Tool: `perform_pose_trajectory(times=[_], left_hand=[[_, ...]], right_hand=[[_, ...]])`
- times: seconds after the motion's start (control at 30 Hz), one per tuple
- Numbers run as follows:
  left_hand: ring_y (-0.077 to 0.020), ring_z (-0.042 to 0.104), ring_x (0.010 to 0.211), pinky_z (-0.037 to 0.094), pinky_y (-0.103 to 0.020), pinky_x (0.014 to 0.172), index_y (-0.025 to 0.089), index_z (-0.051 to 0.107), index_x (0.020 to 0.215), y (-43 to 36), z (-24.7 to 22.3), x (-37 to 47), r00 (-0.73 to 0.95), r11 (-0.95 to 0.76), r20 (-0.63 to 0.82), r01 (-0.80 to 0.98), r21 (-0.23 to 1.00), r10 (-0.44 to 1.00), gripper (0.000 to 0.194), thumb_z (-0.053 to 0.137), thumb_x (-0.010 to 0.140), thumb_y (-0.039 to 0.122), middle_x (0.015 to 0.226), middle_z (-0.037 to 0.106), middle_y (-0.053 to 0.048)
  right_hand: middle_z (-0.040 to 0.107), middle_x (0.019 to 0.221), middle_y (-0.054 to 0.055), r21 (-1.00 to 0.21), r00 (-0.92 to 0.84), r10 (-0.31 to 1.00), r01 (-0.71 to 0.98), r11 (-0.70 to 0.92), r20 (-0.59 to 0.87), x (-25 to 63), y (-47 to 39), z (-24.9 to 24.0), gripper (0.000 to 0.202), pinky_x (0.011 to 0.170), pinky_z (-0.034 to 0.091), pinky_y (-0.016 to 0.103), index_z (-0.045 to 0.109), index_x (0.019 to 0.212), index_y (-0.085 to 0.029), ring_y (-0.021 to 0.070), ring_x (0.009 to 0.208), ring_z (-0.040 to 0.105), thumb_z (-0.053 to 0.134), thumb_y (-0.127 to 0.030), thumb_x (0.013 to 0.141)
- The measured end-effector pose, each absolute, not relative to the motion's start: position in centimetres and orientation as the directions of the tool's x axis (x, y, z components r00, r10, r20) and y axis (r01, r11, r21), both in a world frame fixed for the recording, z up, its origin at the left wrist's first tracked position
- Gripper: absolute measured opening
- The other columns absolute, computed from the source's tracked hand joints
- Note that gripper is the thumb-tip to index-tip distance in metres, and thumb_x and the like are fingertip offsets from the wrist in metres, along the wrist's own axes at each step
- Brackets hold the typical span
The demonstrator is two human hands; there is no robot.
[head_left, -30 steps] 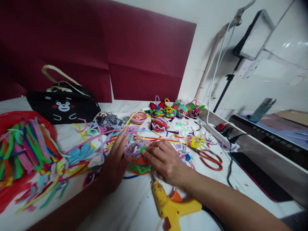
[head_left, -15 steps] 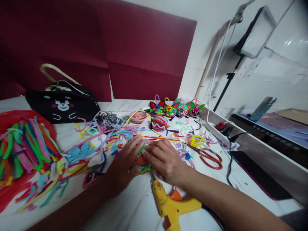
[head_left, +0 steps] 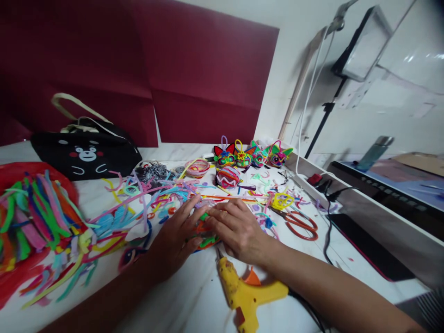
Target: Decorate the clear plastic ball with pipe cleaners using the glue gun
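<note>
A rounded green and orange craft piece (head_left: 201,226) rests on the white table, mostly covered by my two hands. My left hand (head_left: 176,236) is wrapped round its left side, the thumb low near its front. From the right and above, my right hand (head_left: 236,229) presses on it with bent fingers. Just in front lies a yellow glue gun (head_left: 239,291), its nozzle close under my right hand. Orange-handled scissors (head_left: 301,225) lie to the right, beside a yellow coil (head_left: 281,200).
Pipe cleaners (head_left: 38,212) lie on a red bag at the left, before a black bag (head_left: 86,155). Several cat-faced ornaments (head_left: 226,156), a striped ball (head_left: 229,177) and a bowl (head_left: 197,168) stand behind. A black phone (head_left: 371,247) lies right, near cables.
The whole view has shifted slightly to the left. Both hands stay on the craft piece in nearly the same pose.
</note>
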State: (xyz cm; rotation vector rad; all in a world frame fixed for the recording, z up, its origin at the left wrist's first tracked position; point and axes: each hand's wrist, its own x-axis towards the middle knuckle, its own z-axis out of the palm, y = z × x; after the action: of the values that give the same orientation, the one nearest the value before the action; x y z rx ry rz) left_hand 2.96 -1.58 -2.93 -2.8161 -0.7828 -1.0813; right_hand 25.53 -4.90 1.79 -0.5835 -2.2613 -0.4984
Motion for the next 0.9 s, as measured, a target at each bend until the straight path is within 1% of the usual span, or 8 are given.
perform_pose_trajectory(times=[0.17, 0.33, 0.47, 0.57, 0.63, 0.73, 0.8, 0.9], left_hand=[[-0.0329, 0.028, 0.149, 0.031, -0.053, 0.119, 0.026, 0.022, 0.156, -1.6, -3.1, 2.9, 0.637, -0.874, 0.629, 0.462, 0.151, 0.446, 0.056, 0.036, 0.103, 0.035, 0.166, 0.018, -0.012], [-0.034, 0.029, 0.148, 0.032, -0.053, 0.118, 0.026, 0.023, 0.156, -1.5, -3.2, 2.8, 0.631, -0.871, 0.625, 0.458, 0.177, 0.459, 0.055, 0.037, 0.103, 0.035, 0.166, 0.017, -0.012], [-0.0329, 0.03, 0.148, 0.033, -0.051, 0.118, 0.026, 0.022, 0.156, -1.6, -3.0, 2.9, 0.64, -0.881, 0.635, 0.449, 0.147, 0.432, 0.056, 0.037, 0.103, 0.034, 0.165, 0.019, -0.011], [-0.0324, 0.028, 0.149, 0.031, -0.051, 0.119, 0.026, 0.021, 0.157, -1.6, -2.9, 2.9, 0.648, -0.88, 0.625, 0.454, 0.141, 0.434, 0.056, 0.036, 0.103, 0.035, 0.166, 0.017, -0.011], [-0.0327, 0.027, 0.149, 0.031, -0.051, 0.119, 0.026, 0.021, 0.157, -1.6, -2.8, 3.0, 0.651, -0.883, 0.628, 0.45, 0.131, 0.426, 0.056, 0.035, 0.104, 0.036, 0.166, 0.017, -0.011], [-0.0329, 0.028, 0.149, 0.031, -0.052, 0.119, 0.027, 0.02, 0.157, -1.5, -2.9, 3.0, 0.649, -0.887, 0.637, 0.444, 0.128, 0.416, 0.056, 0.035, 0.104, 0.037, 0.166, 0.019, -0.012], [-0.0322, 0.026, 0.15, 0.03, -0.052, 0.119, 0.029, 0.019, 0.157, -1.4, -3.0, 3.0, 0.645, -0.886, 0.637, 0.444, 0.137, 0.422, 0.056, 0.034, 0.104, 0.039, 0.166, 0.018, -0.011], [-0.0311, 0.024, 0.15, 0.03, -0.052, 0.119, 0.028, 0.02, 0.157, -1.4, -3.1, 2.9, 0.647, -0.881, 0.627, 0.451, 0.145, 0.434, 0.055, 0.033, 0.104, 0.04, 0.166, 0.016, -0.01]], right_hand=[[0.07, 0.112, 0.015, 0.178, -0.633, 0.26, 0.542, 0.821, 0.729, 25.9, -4.8, 1.5, 0.023, 0.082, 0.041, 0.043, 0.063, 0.11, -0.01, 0.026, 0.102, 0.06, 0.043, -0.015, 0.099], [0.068, 0.103, 0.013, 0.163, -0.639, 0.298, 0.56, 0.812, 0.71, 26.1, -4.9, 1.6, 0.023, 0.08, 0.04, 0.041, 0.062, 0.111, -0.013, 0.0242, 0.098, 0.059, 0.042, -0.016, 0.1], [0.069, 0.101, 0.011, 0.102, -0.624, 0.348, 0.569, 0.816, 0.7, 26.5, -5.3, 2.3, 0.023, 0.083, 0.04, 0.042, 0.061, 0.11, -0.013, 0.0242, 0.1, 0.058, 0.045, -0.011, 0.093], [0.07, 0.1, 0.012, 0.094, -0.617, 0.356, 0.576, 0.812, 0.702, 26.9, -5.8, 2.7, 0.025, 0.083, 0.04, 0.042, 0.061, 0.11, -0.012, 0.025, 0.099, 0.059, 0.047, -0.008, 0.09], [0.071, 0.101, 0.012, 0.094, -0.614, 0.363, 0.584, 0.807, 0.701, 27.0, -6.1, 2.8, 0.025, 0.082, 0.041, 0.042, 0.061, 0.111, -0.012, 0.025, 0.1, 0.059, 0.046, -0.008, 0.092], [0.07, 0.11, 0.013, 0.103, -0.615, 0.37, 0.595, 0.797, 0.696, 26.9, -6.3, 2.6, 0.025, 0.084, 0.041, 0.043, 0.061, 0.113, -0.014, 0.025, 0.104, 0.058, 0.043, -0.012, 0.097], [0.069, 0.115, 0.014, 0.13, -0.63, 0.358, 0.594, 0.794, 0.689, 26.7, -6.3, 2.3, 0.025, 0.085, 0.042, 0.044, 0.061, 0.114, -0.014, 0.0256, 0.107, 0.057, 0.042, -0.014, 0.098], [0.069, 0.116, 0.014, 0.171, -0.656, 0.348, 0.592, 0.788, 0.669, 26.5, -6.1, 1.9, 0.026, 0.084, 0.043, 0.044, 0.062, 0.116, -0.013, 0.0262, 0.109, 0.057, 0.042, -0.015, 0.1]])
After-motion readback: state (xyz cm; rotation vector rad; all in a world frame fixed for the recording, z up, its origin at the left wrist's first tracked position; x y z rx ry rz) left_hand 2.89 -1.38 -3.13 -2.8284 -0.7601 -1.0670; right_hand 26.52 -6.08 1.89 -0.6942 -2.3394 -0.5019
